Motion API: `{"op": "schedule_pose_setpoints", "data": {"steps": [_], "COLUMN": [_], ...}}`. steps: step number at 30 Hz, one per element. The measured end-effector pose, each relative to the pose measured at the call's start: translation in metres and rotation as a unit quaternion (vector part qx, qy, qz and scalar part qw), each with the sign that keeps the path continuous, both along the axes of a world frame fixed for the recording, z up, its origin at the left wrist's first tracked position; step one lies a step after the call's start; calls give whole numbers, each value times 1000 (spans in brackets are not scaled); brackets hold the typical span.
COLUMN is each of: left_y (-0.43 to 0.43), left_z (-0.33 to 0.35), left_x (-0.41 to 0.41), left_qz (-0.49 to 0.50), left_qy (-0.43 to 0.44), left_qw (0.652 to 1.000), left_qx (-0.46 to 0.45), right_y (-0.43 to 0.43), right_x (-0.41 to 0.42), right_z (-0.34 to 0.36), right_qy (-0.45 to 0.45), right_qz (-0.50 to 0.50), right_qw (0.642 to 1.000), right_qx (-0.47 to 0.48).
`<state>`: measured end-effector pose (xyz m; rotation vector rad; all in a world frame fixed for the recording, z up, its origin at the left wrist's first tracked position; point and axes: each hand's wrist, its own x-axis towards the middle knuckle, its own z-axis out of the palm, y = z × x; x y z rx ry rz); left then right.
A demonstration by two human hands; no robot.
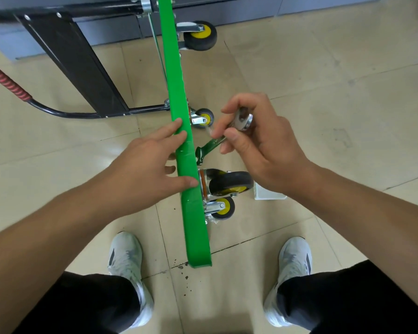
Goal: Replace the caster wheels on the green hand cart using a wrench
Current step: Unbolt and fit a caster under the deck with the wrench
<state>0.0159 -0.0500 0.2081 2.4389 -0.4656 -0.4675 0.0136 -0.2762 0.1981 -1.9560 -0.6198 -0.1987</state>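
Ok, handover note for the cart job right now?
Left hand: open, fingers flat on the edge of the green cart deck, stood on its side.
Right hand: grips the green metal wrench plus a silver metal part.
Four yellow-hubbed black caster wheels show at the underside; wrench head near the closest large one.
Swapped so far: cannot tell. Left: probably tighten, check all four.

The light is bright and even. Soft shadows lie on the floor tiles (323, 92) beside the green cart (176, 92), which shines a little. Far from it, lines bend and corners look smeary.
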Motion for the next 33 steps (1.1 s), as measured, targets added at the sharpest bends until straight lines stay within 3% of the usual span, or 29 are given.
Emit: {"op": "schedule_pose_setpoints", "data": {"steps": [8, 14, 17, 21, 33], "left_y": [-7, -4, -5, -7, -8], "left_z": [4, 1, 3, 6, 6], "left_x": [4, 9, 7, 7, 10], "left_qz": [-23, -50, -42, -47, -64], "left_qy": [-35, -38, -33, -31, -36], "left_qw": [997, 996, 995, 993, 991], "left_qx": [66, 56, 80, 100, 111], "right_y": [13, 20, 16, 14, 20], "right_x": [5, 12, 10, 17, 23], "right_z": [14, 19, 18, 14, 18], "right_qy": [5, -7, 0, 81, 62], "right_qz": [21, 42, 40, -2, 8], "right_qw": [997, 994, 995, 996, 998], "right_qx": [-70, -103, -93, -40, -23]}}
